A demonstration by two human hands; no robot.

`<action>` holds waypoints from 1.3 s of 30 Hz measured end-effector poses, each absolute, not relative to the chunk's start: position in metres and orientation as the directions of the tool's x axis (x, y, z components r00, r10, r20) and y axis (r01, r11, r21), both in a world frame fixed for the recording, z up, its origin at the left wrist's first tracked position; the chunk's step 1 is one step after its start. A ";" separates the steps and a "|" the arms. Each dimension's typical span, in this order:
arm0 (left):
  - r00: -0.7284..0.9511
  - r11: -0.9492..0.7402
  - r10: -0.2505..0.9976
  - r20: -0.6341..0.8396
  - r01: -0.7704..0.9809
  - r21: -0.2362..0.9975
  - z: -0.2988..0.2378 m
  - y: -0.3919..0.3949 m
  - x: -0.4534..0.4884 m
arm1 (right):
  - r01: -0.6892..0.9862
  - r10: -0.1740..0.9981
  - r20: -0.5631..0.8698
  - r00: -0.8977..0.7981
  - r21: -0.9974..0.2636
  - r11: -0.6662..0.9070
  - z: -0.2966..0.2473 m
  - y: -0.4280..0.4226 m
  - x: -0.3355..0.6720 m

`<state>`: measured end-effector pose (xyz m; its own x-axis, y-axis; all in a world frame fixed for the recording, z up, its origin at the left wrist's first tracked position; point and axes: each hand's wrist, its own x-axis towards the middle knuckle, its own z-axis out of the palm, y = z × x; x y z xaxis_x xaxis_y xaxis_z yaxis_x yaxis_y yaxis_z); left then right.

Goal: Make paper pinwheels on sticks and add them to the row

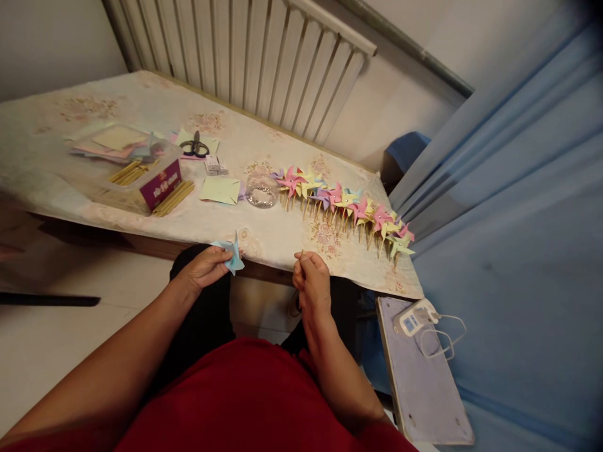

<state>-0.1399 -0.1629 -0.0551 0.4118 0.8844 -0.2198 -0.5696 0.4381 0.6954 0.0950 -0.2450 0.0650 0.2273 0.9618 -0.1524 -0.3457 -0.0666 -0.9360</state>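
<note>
My left hand (205, 266) pinches a folded light-blue paper pinwheel (230, 252) just in front of the table's near edge. My right hand (311, 280) is closed around a thin wooden stick (301, 253) whose tip pokes up above the fingers, a short way right of the blue paper. The two hands are apart. On the table (264, 242) beyond them lies a row of several finished pinwheels (346, 202) in pink, yellow, purple and blue, on sticks.
A clear box with a purple label (162, 182) holds wooden sticks, with more sticks (174, 198) beside it. Coloured paper squares (115, 143), scissors (195, 147), a green paper square (219, 189) and a small clear bowl (261, 190) lie behind. A radiator (264, 63) stands at the back.
</note>
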 end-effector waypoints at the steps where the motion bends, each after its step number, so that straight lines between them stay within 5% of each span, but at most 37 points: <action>1: 0.411 0.436 0.885 -0.219 -0.568 0.698 -0.055 -0.163 -0.140 | -0.347 0.962 -0.151 0.226 -0.936 -0.065 0.065 -0.245 0.095; 39: 0.408 0.417 0.892 -0.193 -0.582 0.698 -0.059 -0.161 -0.140 | -0.348 0.961 -0.158 0.226 -0.935 -0.072 0.062 -0.245 0.097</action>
